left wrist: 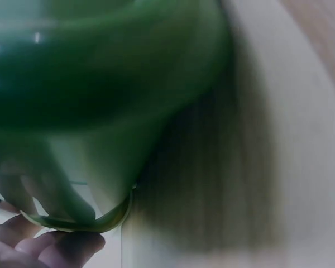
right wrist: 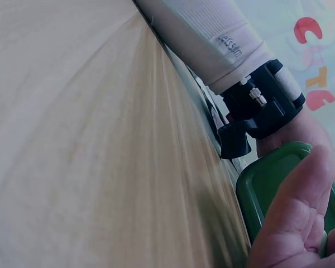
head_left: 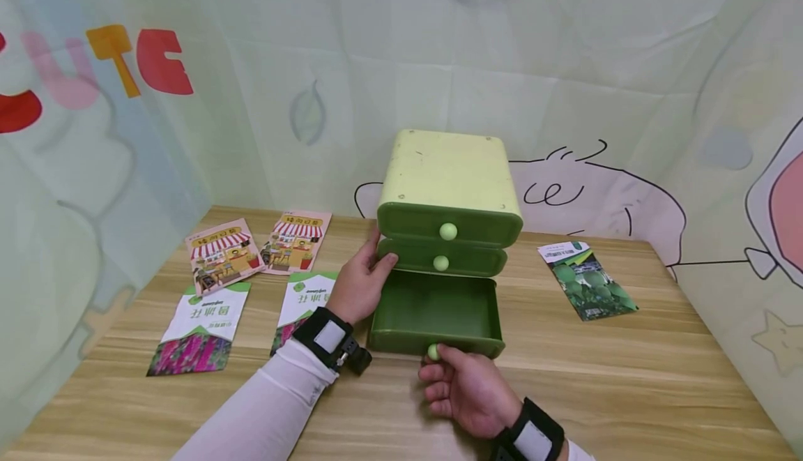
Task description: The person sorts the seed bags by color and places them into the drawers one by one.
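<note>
Five packets [head_left: 587, 280] flank one cabinet [head_left: 450, 168] near the table [head_left: 665, 384] back edge. The right hand [head_left: 473, 393] pinches its lowest knob [head_left: 433, 352]; left hand [head_left: 360, 281] touches its side.

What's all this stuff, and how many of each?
table: 1, light brown, centre
backdrop: 1, pale, behind table
chest: 1, pale yellow, back middle
drawers: 3, dark green, in chest, lowest pulled out
knobs: 3, light green, on drawers
shop packets: 2, pink, back left
flower packets: 2, white and purple, left
dark packet: 1, green, right
sleeves: 2, white, bottom
wristbands: 2, black, at sleeve ends
left grip: 1, bare, at chest's left
right grip: 1, bare, pinching lowest knob
</note>
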Available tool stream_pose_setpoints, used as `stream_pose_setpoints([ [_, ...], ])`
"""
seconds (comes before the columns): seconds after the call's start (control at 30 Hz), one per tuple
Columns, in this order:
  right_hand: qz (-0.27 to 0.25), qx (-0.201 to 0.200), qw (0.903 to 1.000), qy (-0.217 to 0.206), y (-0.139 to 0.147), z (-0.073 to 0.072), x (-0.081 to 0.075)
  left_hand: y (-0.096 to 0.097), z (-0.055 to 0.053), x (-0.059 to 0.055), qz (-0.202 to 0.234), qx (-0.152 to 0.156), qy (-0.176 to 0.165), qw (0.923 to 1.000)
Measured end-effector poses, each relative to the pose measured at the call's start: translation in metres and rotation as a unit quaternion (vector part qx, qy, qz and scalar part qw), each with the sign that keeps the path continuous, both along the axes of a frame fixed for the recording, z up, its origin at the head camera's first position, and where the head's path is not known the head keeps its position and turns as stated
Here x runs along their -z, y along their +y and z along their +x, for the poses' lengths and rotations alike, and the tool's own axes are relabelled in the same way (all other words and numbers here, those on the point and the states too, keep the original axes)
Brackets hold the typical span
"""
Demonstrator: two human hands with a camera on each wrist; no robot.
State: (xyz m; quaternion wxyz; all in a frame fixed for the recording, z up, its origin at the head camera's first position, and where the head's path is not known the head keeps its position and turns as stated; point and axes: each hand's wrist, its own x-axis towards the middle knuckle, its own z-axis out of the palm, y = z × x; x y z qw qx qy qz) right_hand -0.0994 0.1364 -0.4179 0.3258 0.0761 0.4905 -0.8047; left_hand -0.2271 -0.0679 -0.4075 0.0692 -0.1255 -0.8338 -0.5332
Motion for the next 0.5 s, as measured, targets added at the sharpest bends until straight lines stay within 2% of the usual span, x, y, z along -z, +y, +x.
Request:
stream_pose_setpoints([
  [0.5, 0.001, -0.003, 1.0000, 0.000, 0.0005, 0.0058, -0.0003, 0.0005, 0.0013, -0.0015, -0.002, -0.003, -0.002, 1.0000],
])
